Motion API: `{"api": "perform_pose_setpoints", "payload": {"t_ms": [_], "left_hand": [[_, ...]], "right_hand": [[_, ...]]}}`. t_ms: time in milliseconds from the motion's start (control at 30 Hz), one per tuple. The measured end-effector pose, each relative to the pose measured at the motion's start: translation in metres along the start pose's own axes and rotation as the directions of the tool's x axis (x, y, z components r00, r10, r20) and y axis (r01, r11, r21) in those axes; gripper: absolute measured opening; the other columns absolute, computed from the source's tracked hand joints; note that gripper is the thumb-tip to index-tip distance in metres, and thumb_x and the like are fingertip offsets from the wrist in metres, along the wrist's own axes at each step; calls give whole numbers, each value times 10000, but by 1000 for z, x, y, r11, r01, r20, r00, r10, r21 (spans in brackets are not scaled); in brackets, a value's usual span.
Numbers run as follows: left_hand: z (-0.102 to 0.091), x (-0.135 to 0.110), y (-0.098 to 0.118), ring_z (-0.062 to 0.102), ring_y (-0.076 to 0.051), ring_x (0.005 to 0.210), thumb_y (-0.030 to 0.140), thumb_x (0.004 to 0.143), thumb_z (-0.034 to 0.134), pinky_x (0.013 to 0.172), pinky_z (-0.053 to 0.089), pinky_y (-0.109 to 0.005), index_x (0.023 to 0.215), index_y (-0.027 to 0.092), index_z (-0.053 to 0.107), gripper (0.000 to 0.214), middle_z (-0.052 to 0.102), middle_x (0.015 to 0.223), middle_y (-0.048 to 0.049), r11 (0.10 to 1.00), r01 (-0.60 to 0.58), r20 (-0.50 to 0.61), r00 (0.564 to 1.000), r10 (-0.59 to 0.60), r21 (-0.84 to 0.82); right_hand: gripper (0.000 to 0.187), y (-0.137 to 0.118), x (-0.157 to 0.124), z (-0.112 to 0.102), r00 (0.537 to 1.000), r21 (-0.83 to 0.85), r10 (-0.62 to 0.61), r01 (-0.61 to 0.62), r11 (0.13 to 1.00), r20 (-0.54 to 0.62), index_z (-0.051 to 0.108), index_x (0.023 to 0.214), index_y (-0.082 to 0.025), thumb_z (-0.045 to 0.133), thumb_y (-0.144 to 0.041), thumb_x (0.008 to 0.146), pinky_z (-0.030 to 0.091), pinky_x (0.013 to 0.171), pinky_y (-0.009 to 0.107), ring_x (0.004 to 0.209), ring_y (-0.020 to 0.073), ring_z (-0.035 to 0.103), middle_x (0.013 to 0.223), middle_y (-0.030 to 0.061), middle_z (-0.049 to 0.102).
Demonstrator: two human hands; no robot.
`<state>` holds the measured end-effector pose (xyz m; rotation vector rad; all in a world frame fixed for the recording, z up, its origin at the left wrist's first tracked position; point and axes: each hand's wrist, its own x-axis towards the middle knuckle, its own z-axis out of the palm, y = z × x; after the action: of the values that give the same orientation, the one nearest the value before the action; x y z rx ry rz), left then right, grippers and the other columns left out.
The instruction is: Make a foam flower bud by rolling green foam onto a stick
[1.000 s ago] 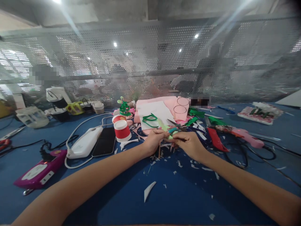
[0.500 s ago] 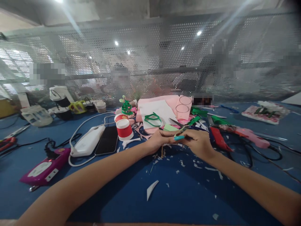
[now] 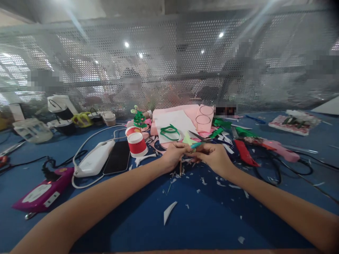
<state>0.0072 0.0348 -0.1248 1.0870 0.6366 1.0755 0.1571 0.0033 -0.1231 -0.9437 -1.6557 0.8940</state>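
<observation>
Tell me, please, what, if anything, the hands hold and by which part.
The left hand appears to pinch the light green piece at its near end; what the right hand grips there cannot be told.

A single head-worn camera supplies the view. It looks from above and behind the forearms [image 3: 111,197], facing forward and down across the desk [image 3: 127,225]. The left hand [image 3: 173,156] and right hand [image 3: 217,159] lie near frame centre, within arm's reach. The wide field spans the desk's near edge [image 3: 201,252], the perforated panel [image 3: 164,67] beyond and the ceiling [image 3: 132,10].
</observation>
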Motion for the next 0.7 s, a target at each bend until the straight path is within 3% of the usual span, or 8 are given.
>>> {"api": "perform_pose_setpoints", "payload": {"t_ms": [233, 700], "left_hand": [[2, -3, 4, 540, -94, 538, 224, 500, 771, 551, 394, -227, 594, 103, 656, 192, 613, 558, -21, 996, -25, -53, 998, 20, -87], [-2, 2, 0, 566, -111, 601, 129, 540, 733, 605, 434, -242, 587, 121, 645, 100, 618, 601, -26, 982, -81, -153, 987, 55, -170]], "right_hand": [[214, 0, 0, 4, 990, 118, 121, -129, 985, 73, 680, 669, -167, 716, -372, 623, 556, 513, 279, 550, 204, 663, 586, 37, 676], [241, 6, 3, 2, 984, 211, 148, -167, 963, 101, 610, 632, -166, 719, -381, 625, 555, 510, 299, 559, 206, 664, 614, 42, 680]]}}
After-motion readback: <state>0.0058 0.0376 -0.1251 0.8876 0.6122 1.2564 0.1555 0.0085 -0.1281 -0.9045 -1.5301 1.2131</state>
